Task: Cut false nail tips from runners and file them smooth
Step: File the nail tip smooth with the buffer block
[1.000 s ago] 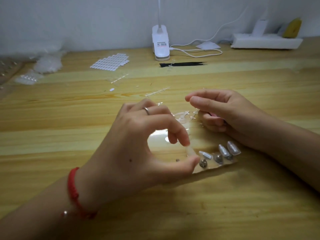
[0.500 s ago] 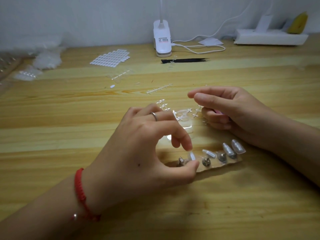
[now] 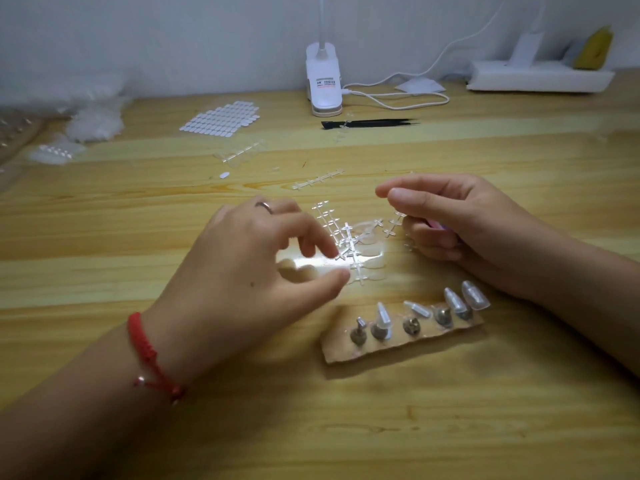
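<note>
A loose pile of clear runners (image 3: 349, 244) with nail tips lies mid-table between my hands. My left hand (image 3: 263, 271) hovers at its left edge, thumb and forefinger apart and almost touching a runner, holding nothing. My right hand (image 3: 474, 230) rests to the right of the pile, its lower fingers curled around a small pink tool (image 3: 434, 224), forefinger and thumb stretched out. In front of the pile lies a cardboard strip (image 3: 346, 351) with metal studs. Clear nail tips (image 3: 476, 296) stand on several of the studs.
A bare runner (image 3: 318, 180) and another one (image 3: 242, 154) lie further back. Behind them are a sheet of white tabs (image 3: 221, 119), a black tool (image 3: 370, 123), a white lamp base (image 3: 323, 84) with its cable, a power strip (image 3: 540, 79) and plastic bags (image 3: 93, 123).
My left hand let go of a nail tip at the strip's left end and moved up and back to the runner pile. My right hand has barely moved.
</note>
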{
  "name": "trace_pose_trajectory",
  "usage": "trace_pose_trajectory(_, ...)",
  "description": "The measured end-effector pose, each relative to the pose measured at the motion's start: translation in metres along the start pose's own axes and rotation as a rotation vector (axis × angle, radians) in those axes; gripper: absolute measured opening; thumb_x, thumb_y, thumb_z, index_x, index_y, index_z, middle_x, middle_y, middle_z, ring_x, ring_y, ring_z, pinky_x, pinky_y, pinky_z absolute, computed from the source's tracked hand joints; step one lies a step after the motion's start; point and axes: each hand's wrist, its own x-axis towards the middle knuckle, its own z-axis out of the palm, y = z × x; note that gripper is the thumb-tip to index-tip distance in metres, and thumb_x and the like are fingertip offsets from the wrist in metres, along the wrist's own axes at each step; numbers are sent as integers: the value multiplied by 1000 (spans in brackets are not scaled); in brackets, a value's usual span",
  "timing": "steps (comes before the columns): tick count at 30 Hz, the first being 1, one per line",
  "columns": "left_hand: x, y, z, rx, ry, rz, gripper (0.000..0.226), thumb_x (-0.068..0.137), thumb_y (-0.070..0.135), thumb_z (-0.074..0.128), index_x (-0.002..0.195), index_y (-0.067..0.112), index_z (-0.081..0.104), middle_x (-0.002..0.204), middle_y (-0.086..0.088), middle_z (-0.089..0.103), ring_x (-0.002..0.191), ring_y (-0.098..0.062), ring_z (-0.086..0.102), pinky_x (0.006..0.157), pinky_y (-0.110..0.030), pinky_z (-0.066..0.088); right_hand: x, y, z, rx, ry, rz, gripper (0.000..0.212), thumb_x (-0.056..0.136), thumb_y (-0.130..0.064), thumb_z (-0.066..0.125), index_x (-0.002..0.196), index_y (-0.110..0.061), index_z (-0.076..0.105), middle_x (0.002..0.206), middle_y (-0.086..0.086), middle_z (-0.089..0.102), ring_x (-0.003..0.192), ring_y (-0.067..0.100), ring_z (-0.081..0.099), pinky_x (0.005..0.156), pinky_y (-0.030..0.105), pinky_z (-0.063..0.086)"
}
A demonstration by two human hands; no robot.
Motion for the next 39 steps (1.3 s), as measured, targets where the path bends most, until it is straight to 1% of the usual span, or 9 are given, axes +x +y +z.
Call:
trace_pose_trajectory(8, 3, 3, 8, 200, -3, 52, 25, 73, 59, 54, 74, 41, 70, 75, 22, 59, 79, -4, 51, 76, -29, 28, 0, 0, -1, 2, -5, -1, 21, 68, -31, 69, 85, -22, 78, 49, -11, 42, 39, 2, 32, 36, 13, 23)
trace_pose_trajectory(11, 3, 2, 11, 51, 25, 34, 14, 71, 50, 62, 70, 36, 68, 71, 18, 59, 75, -4, 55, 77, -30, 39, 0, 1, -1, 18, 11, -3, 21, 67, -31, 69, 84, -23, 78, 50, -10, 41, 40, 3, 31, 36, 14, 22)
trace_pose_trajectory(16, 14, 1, 6, -406, 88, -143, 12, 73, 35, 77, 70, 25, 70, 70, 16, 69, 67, 3, 62, 63, -9, 41, 2, 3, -4, 35, 0, -21, 20, 72, -18, 77, 91, -24, 76, 50, -8, 42, 38, 3, 30, 36, 14, 24)
trace_pose_trajectory(18, 22, 1, 4, -631, 45, -233, 9, 74, 28, 76, 74, 20, 72, 66, 11, 69, 59, 4, 59, 57, -6, 41, 3, 4, -5, 10, -35, -38, 27, 72, -14, 68, 96, -24, 76, 54, -8, 44, 38, 3, 31, 35, 14, 25)
trace_pose_trajectory(21, 29, 3, 8, -805, -59, -297, 9, 78, 23, 72, 83, 16, 74, 70, 4, 71, 61, -2, 60, 58, -11, 45, 2, 5, -3, -144, -43, -76, 24, 74, -24, 75, 97, -27, 76, 54, -11, 45, 40, 2, 32, 38, 13, 28)
trace_pose_trajectory(24, 31, 5, 14, -882, -38, -298, 16, 76, 28, 70, 85, 16, 75, 74, 3, 73, 64, 0, 61, 60, -12, 48, 2, 7, -3, -163, 38, -79, 22, 69, -36, 80, 88, -23, 78, 52, -6, 43, 42, 4, 31, 38, 15, 27)
trace_pose_trajectory(28, 31, 5, 15, -882, 40, -299, 21, 70, 32, 71, 84, 17, 77, 72, 3, 73, 61, 3, 61, 56, -9, 46, 2, 6, -3, -116, 29, -71, 14, 71, -31, 78, 82, -22, 77, 47, -9, 45, 38, 2, 31, 36, 13, 25)
trace_pose_trajectory(31, 31, 6, 14, -893, 19, -276, 21, 69, 29, 73, 84, 15, 76, 73, 2, 74, 63, 3, 64, 57, -7, 44, 3, 7, -2, -160, 57, -68, 27, 64, -41, 86, 79, -21, 76, 52, -4, 40, 41, 5, 30, 37, 15, 25)
trace_pose_trajectory(39, 31, 8, 14, -883, 5, -229, 15, 75, 28, 68, 81, 16, 74, 66, 10, 70, 55, 7, 57, 54, -3, 40, 1, 2, -3, -53, -36, -3, 12, 73, -35, 72, 80, -26, 76, 48, -4, 37, 38, 4, 30, 36, 14, 26)
